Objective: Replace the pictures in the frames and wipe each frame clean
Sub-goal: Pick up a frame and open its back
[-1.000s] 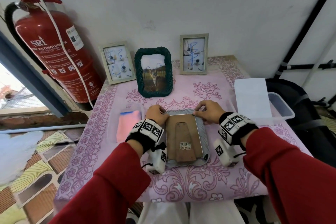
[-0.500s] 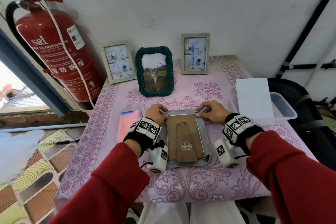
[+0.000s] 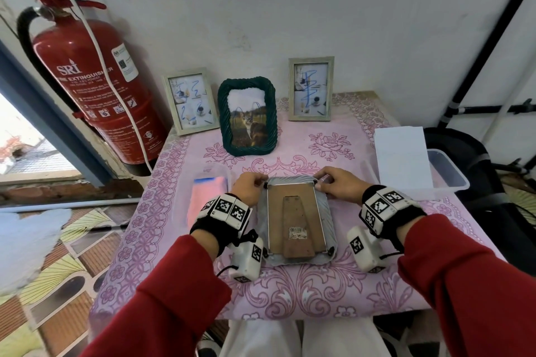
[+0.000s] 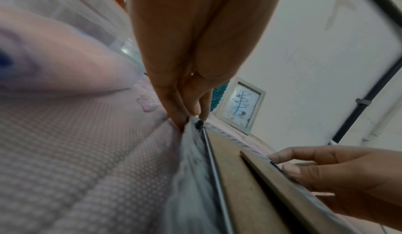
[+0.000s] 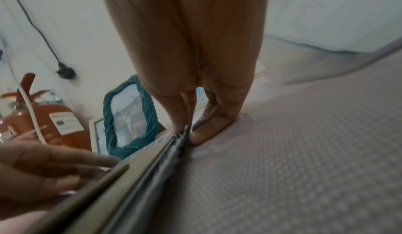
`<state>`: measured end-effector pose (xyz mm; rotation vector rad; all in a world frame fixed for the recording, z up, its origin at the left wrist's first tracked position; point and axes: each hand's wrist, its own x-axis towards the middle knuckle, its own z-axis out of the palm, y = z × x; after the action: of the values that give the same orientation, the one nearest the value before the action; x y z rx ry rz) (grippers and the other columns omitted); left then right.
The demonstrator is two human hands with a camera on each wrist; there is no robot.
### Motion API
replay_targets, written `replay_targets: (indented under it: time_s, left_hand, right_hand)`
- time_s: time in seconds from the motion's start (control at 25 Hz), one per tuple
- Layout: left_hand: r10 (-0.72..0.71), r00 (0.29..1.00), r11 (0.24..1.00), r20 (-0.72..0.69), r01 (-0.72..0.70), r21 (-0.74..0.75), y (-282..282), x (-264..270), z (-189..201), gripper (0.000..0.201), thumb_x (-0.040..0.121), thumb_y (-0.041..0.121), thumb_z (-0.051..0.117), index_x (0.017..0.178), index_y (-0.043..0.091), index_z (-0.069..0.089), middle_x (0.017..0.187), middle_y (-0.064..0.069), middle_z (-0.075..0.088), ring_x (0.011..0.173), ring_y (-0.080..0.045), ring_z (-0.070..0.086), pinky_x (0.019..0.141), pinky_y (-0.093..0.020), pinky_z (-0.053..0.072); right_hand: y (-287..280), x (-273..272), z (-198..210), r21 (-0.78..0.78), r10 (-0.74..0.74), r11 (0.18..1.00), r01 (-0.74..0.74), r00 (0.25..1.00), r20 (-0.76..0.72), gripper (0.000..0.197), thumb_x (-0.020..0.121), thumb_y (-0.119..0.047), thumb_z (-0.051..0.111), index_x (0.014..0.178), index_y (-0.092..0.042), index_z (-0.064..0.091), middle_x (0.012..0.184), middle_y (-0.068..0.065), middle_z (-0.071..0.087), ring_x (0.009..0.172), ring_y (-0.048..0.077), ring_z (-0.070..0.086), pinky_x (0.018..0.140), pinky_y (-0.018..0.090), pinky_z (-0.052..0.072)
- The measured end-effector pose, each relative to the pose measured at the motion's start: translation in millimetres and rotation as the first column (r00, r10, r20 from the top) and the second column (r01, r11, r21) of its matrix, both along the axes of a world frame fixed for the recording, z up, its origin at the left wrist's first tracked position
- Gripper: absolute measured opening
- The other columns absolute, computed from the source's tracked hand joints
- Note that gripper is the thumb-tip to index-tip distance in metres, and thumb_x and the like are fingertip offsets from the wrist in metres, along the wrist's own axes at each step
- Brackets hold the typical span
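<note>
A grey ribbed picture frame [image 3: 327, 213] lies face down on the pink tablecloth, its brown backing board [image 3: 291, 211] with a fold-out stand facing up. My left hand [image 3: 262, 181] pinches the frame's far left corner beside a small black tab [image 4: 199, 124]. At the far right corner my right hand [image 3: 320, 181] grips the frame, with fingers on top and the thumb [image 5: 206, 131] on the cloth beside the edge. Three frames stand at the back: a dark green rope frame [image 3: 247, 116] and two pale wooden ones [image 3: 190, 101] [image 3: 311, 88].
A clear container with a pink cloth [image 3: 207, 200] sits left of the grey frame. White paper [image 3: 401, 162] lies across a clear tub [image 3: 448, 171] at the table's right edge. A red fire extinguisher [image 3: 95, 90] stands beyond the left edge.
Both hands stay at the grey frame's far corners, and only the fingers shift a little there. The frame has not moved.
</note>
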<state>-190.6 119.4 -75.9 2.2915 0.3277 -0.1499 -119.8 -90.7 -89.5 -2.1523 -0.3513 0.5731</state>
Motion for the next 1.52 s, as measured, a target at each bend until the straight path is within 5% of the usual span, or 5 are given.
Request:
replay_targets:
  time_s: [0.2,0.32,0.56,1.12,1.52]
  left_hand:
    - [-0.089,0.970,0.982,0.227,0.047,0.181,-2.4,-37.7,6.4,0.045,0.083,0.001,0.058,0.128,0.008,0.055,0.128,-0.015,0.050,0.121,-0.027,0.045,0.101,-0.023,0.029]
    - [-0.057,0.984,0.879,0.169,-0.030,0.475,1.5,-58.3,5.1,0.053,0.085,0.006,0.051,0.137,0.015,0.042,0.141,-0.013,0.034,0.132,-0.028,0.028,0.104,-0.029,0.023]
    - [0.114,0.990,0.729,0.085,-0.142,0.670,15.9,-79.7,7.4,0.067,0.084,-0.004,0.041,0.144,0.020,0.025,0.147,-0.003,0.027,0.132,-0.028,0.026,0.103,-0.046,0.026]
    - [0.194,0.954,0.917,0.229,-0.259,0.302,105.6,-76.5,-10.5,0.040,0.089,0.007,0.053,0.126,0.018,0.058,0.116,-0.012,0.064,0.103,-0.028,0.061,0.097,-0.039,0.046]
    - [0.321,0.911,0.901,0.259,-0.378,0.213,118.0,-60.1,-18.9,0.035,0.088,0.026,0.061,0.122,0.017,0.061,0.102,-0.012,0.068,0.100,-0.029,0.062,0.093,-0.034,0.044]
  right_hand:
    - [-11.9,-14.7,-2.4,0.009,0.075,0.997,-0.075,0.997,0.005,0.062,0.080,0.004,0.066,0.135,-0.004,0.039,0.080,-0.005,0.042,0.078,0.013,0.045,0.071,0.021,0.041]
    - [-20.4,-21.5,-10.4,-0.103,0.121,0.989,-0.110,0.987,0.109,0.065,0.081,-0.012,0.070,0.138,-0.014,0.039,0.077,-0.006,0.050,0.080,0.015,0.051,0.077,0.023,0.039]
    - [-24.7,-24.5,-17.2,-0.066,0.066,0.996,-0.055,0.983,0.170,0.065,0.078,-0.019,0.074,0.136,-0.016,0.045,0.079,0.009,0.056,0.075,0.017,0.052,0.072,0.024,0.040]
    - [-24.3,-28.9,-19.2,-0.036,0.028,0.999,-0.021,0.981,0.193,0.062,0.080,-0.015,0.072,0.136,-0.015,0.047,0.068,-0.003,0.049,0.063,0.007,0.046,0.061,0.015,0.036]
    - [-24.8,-28.8,-19.0,-0.027,0.025,0.999,-0.021,0.984,0.178,0.062,0.080,-0.016,0.072,0.136,-0.015,0.047,0.069,-0.002,0.050,0.064,0.007,0.047,0.061,0.016,0.036]
